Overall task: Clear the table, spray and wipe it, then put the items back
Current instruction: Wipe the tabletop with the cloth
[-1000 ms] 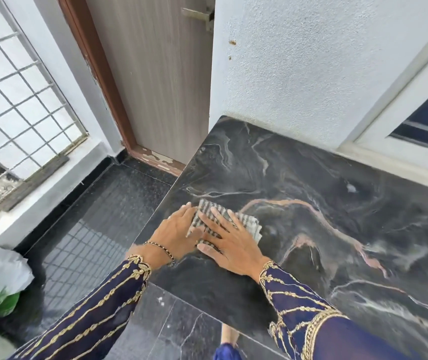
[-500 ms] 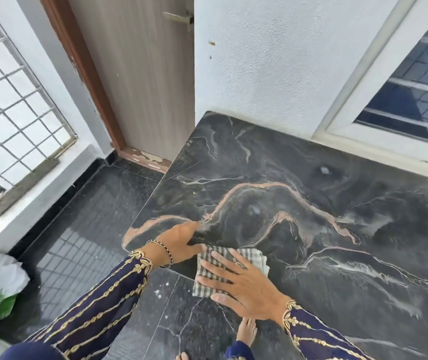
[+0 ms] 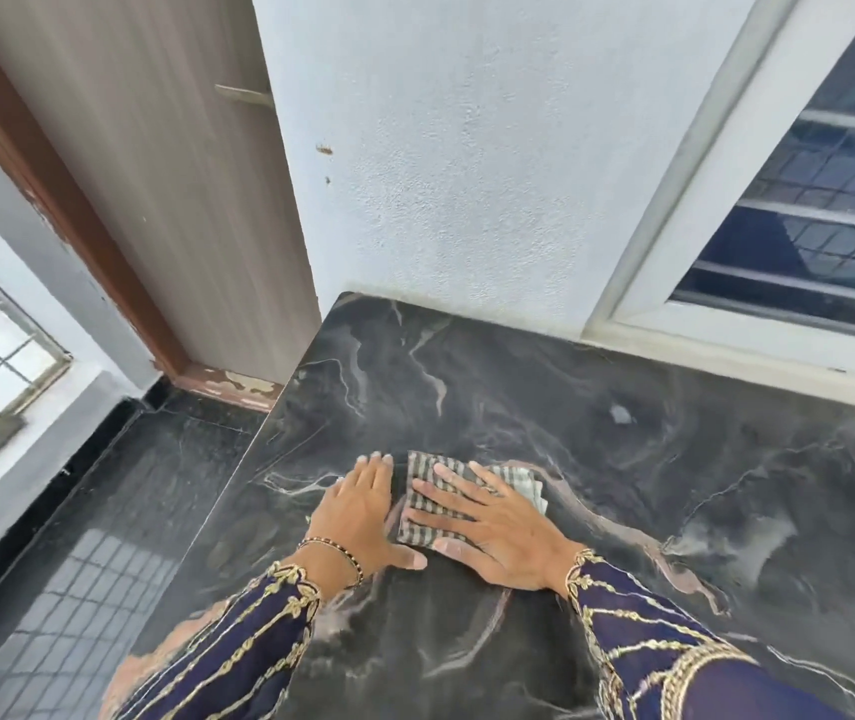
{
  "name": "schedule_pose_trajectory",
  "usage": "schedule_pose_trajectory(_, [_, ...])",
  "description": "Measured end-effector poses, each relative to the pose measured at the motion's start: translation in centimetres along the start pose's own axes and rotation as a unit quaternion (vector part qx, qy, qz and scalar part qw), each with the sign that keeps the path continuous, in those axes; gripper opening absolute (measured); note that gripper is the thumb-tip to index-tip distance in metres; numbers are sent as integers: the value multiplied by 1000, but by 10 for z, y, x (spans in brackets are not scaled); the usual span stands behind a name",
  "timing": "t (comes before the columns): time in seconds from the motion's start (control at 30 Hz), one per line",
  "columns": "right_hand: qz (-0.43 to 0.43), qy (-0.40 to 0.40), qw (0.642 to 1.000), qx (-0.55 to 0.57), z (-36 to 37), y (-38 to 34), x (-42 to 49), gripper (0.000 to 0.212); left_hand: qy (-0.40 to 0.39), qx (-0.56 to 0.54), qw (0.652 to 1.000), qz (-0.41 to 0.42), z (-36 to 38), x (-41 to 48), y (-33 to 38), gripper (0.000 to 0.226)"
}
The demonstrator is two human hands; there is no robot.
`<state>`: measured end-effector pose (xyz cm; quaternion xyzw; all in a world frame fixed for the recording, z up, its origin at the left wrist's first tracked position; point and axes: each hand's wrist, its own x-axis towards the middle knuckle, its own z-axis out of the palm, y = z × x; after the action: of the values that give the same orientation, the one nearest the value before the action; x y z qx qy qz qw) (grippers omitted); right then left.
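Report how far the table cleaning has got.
Done: the marble table is bare, so clearing looks complete. In hand: the right hand presses the striped cloth flat for wiping, the left hand flat beside it. Left: finishing the wipe, returning the items, none in view.

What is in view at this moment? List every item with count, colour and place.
table: one, black marble with pale and pinkish veins, set against the wall
cloth: one, grey-and-white checked, folded, flat on the table near its left edge
door: one, beige with brown frame, upper left
windows: two, white-framed, one upper right, one far left
floor: dark tiles, lower left
left hand: flat on the table beside the cloth
right hand: spread flat on the cloth
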<state>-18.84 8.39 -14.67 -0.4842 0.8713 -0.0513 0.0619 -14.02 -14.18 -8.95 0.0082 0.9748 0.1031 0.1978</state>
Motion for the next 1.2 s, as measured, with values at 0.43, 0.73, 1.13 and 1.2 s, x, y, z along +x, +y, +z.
schedule_pose_trajectory(0.43, [94,-6,995,-17,-38,182,138,53,-161,104,966,-174,-26,117,33,153])
schedule_pose_trajectory(0.73, [83,-21,996,4,-39,209,142,56,-181,130,962,-157,-25,127,34,141])
schedule_pose_trajectory(1.13, [149,-23,989,-3,-44,210,76,54,-145,112,974,-135,-31,118,31,125])
schedule_pose_trajectory(1.2, [148,-23,989,0,-38,192,62,54,-141,107,975,-136,-35,112,33,118])
